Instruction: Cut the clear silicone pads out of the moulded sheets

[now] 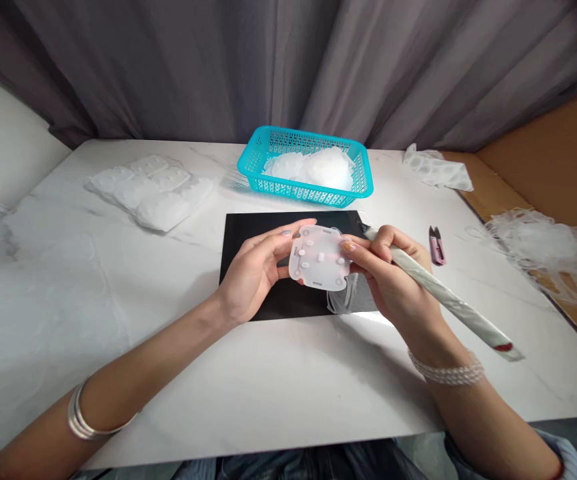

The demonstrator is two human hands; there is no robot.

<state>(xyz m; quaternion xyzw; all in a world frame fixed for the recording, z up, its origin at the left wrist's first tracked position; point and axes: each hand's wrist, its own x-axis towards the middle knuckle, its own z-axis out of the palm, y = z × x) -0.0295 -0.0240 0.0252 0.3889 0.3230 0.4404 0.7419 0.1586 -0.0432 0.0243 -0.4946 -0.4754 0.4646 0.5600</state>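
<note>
A translucent white silicone piece point(319, 259), rounded-square with small pegs and slots, is held up in front of me. My left hand point(255, 270) grips its left edge. My right hand point(401, 277) pinches its right edge with the thumb on top. That same hand also holds a long tool wrapped in pale film point(443, 293); its dark tip points up and left, and its kind is unclear. Thin clear strips point(342, 297) hang or lie just below the piece, and whether they are attached is hidden. Underneath lies a black mat point(278, 303).
Behind the mat stands a turquoise basket point(308, 193) with white translucent pieces inside. A stack of clear pieces point(153, 190) lies at left. To the right are pink thread snips point(437, 245), a perforated white sheet point(438, 168) and a heap of clear trimmings point(548, 243).
</note>
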